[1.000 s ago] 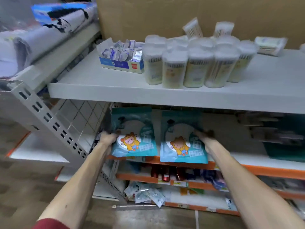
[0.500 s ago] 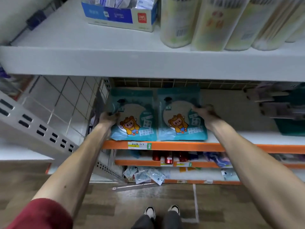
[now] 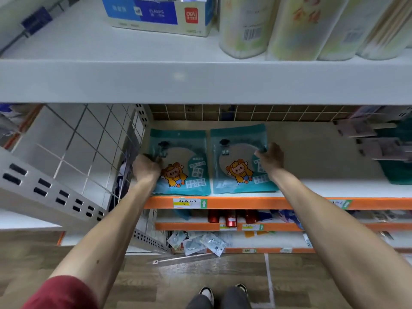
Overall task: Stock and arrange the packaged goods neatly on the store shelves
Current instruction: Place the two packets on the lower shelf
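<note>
left hand grips the left pouch by its outer edge, right hand pinches the right pouch likewise, both side by side on the orange-edged shelf, probably squaring them up

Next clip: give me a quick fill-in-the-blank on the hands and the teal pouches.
The left hand grips the left teal pouch at its ____ edge.
The right hand grips the right teal pouch at its ____ edge.
Both pouches stand on a shelf whose front lip is ____.
Missing words: left; right; orange.
</note>
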